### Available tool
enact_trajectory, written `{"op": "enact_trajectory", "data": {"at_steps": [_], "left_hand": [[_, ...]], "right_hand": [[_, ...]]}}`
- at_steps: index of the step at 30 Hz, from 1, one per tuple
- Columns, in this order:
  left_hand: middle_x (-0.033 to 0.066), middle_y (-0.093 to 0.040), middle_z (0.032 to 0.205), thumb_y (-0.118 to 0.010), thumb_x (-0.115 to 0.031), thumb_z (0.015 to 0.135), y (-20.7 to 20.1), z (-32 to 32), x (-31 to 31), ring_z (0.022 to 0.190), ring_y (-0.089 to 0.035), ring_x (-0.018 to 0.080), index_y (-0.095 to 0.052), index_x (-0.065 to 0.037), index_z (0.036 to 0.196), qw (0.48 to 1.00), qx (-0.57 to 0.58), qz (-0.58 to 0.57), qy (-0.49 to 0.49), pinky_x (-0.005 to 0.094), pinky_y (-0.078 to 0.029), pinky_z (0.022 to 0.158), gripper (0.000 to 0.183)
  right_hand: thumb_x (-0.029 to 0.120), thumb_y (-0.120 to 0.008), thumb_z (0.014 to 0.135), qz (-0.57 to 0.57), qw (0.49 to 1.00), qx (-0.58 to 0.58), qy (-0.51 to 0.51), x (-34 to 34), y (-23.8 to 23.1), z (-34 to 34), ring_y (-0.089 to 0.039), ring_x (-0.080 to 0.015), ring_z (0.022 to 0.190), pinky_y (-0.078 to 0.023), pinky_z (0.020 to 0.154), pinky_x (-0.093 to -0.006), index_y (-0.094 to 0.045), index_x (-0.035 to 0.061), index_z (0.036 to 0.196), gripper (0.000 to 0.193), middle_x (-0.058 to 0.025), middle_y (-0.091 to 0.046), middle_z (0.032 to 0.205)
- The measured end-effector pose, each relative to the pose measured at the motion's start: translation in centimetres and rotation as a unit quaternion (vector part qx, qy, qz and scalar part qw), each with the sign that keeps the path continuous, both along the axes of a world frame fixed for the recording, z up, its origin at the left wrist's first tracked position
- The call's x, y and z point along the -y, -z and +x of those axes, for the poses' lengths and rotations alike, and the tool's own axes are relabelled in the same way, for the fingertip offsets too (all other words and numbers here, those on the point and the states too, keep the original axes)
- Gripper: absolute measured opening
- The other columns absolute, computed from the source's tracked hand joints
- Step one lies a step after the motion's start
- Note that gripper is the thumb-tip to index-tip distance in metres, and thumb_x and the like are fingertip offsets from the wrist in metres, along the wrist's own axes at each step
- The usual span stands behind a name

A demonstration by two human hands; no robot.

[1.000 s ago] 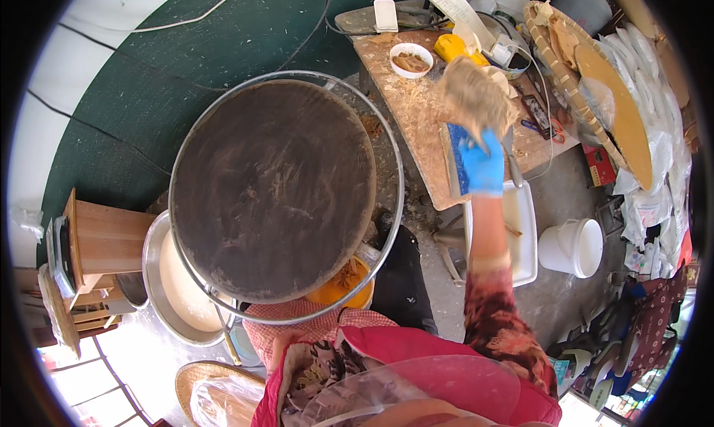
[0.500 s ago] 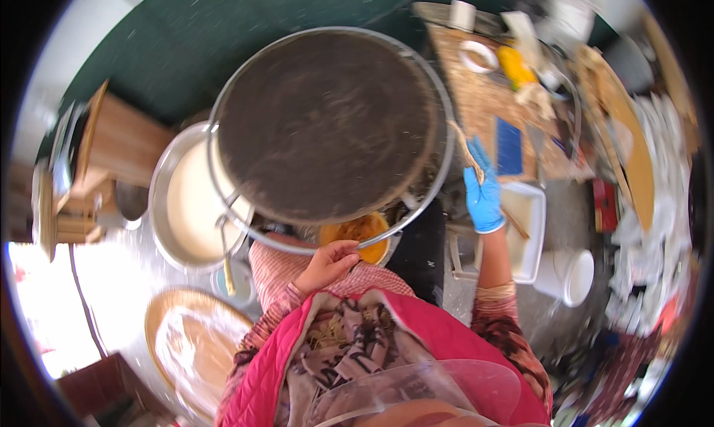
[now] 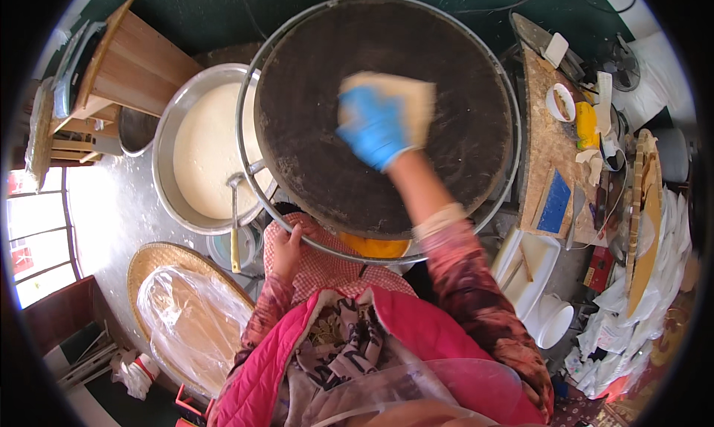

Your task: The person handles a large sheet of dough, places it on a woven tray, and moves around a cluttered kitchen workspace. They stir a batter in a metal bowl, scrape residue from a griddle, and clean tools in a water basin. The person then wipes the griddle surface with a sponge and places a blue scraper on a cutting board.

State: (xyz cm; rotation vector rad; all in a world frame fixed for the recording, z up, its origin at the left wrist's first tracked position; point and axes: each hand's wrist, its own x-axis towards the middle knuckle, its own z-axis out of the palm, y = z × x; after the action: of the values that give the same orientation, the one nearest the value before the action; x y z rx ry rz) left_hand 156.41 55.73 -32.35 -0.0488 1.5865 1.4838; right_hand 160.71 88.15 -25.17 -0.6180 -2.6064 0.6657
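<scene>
A large round dark griddle (image 3: pixel 312 129) lies in front of me, encircled by a metal ring (image 3: pixel 497 217). My right hand (image 3: pixel 372 126), in a blue glove, is over its middle and blurred by motion. Under that palm a tan, flat, roughly square pad (image 3: pixel 418 108) sticks out to the right; whether it is cloth or some other material I cannot tell. Bare, my left hand (image 3: pixel 287 247) has its fingers closed round the ring at the near left. Just left of the griddle stands a metal basin (image 3: pixel 165 181) of pale batter, with a ladle (image 3: pixel 235 237) resting over its rim.
A wooden board table (image 3: pixel 539 140) at the right bears a bowl (image 3: pixel 559 102), a yellow packet (image 3: pixel 587 126) and a blue rectangle (image 3: pixel 553 204). Nearer are a white tub (image 3: pixel 541 257) and a white bucket (image 3: pixel 554 319). A woven tray (image 3: pixel 141 267) with clear plastic sits lower left.
My right hand has swung from the right of the griddle onto its middle with the tan pad. My left hand has shifted left along the ring. The view has also shifted.
</scene>
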Motion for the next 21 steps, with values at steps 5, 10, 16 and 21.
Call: {"op": "enact_trajectory", "data": {"at_steps": [5,10,16,21], "left_hand": [[0.012,-0.063,0.09,-0.046,-0.021,0.093,-0.5,-1.7,-0.4,0.079,-0.063,0.0194,-0.051,0.003,0.105,0.999,0.022,-0.002,0.037,0.0289,-0.054,0.066,0.027],[0.01,-0.063,0.09,-0.045,-0.02,0.093,-0.3,-2.8,0.0,0.079,-0.062,0.0174,-0.053,0.002,0.104,0.995,0.022,-0.021,0.098,0.0267,-0.053,0.065,0.026],[0.0087,-0.062,0.082,-0.047,-0.012,0.09,2.0,-2.8,0.4,0.076,-0.062,0.0195,-0.053,0.003,0.102,0.993,-0.108,0.003,0.055,0.0302,-0.053,0.062,0.02],[0.0087,-0.058,0.074,-0.046,-0.02,0.092,1.5,-2.5,-0.1,0.066,-0.061,0.0204,-0.05,0.004,0.104,0.995,-0.066,-0.031,0.068,0.0295,-0.051,0.061,0.027]], "right_hand": [[0.039,-0.044,0.087,0.174,0.862,0.229,0.418,-17.3,0.6,12.0,-0.036,-0.0327,0.123,-0.027,0.1,-0.0506,-0.039,0.0063,0.128,0.053,-0.0151,-0.041,0.132],[0.024,-0.056,0.079,0.059,0.998,-0.019,0.019,-4.6,1.2,-3.2,-0.055,-0.0339,0.092,-0.044,0.078,-0.0418,-0.055,0.004,0.099,0.028,-0.0172,-0.058,0.095],[0.033,-0.06,0.075,-0.044,0.978,-0.007,-0.204,18.7,1.1,3.2,-0.035,-0.0241,0.126,-0.02,0.103,-0.0504,-0.043,0.0102,0.129,0.061,-0.007,-0.042,0.133],[0.03,-0.06,0.078,0.022,0.978,0.196,0.061,8.3,0.8,20.1,-0.018,-0.0295,0.136,-0.001,0.106,-0.0553,-0.026,0.0071,0.139,0.074,-0.0162,-0.022,0.145]]}}
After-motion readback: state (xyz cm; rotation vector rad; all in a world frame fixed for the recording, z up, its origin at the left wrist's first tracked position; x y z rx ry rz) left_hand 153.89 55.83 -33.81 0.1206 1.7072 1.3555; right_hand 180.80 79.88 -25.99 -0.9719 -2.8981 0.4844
